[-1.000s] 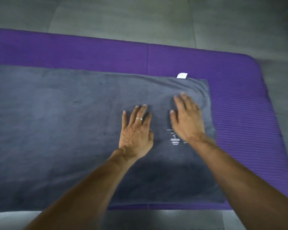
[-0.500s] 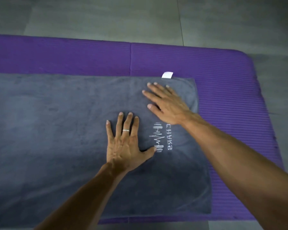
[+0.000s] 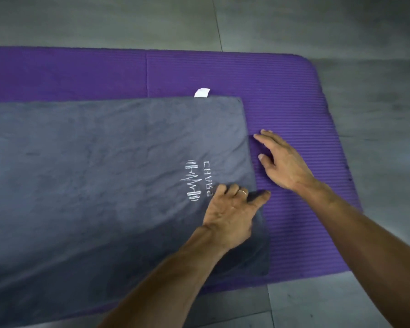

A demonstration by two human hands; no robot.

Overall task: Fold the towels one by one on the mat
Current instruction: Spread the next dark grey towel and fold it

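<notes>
A grey towel with a white logo and a white tag lies flat on the purple mat. It reaches past the left of the view. My left hand sits on the towel's right edge just below the logo. Its fingers are curled down onto the cloth and its thumb points along the hem, pinching it. My right hand lies on the bare mat beside the same edge. Its fingers are stretched out, and their tips touch the towel's hem higher up.
Grey floor tiles surround the mat at the top, right and bottom. The mat's rounded far-right corner is in view. A strip of bare mat runs to the right of the towel and behind it.
Both hands have slid right across the towel to its right edge. The left hand has gone from flat to curled on the hem, and the right hand has moved off the cloth onto the mat.
</notes>
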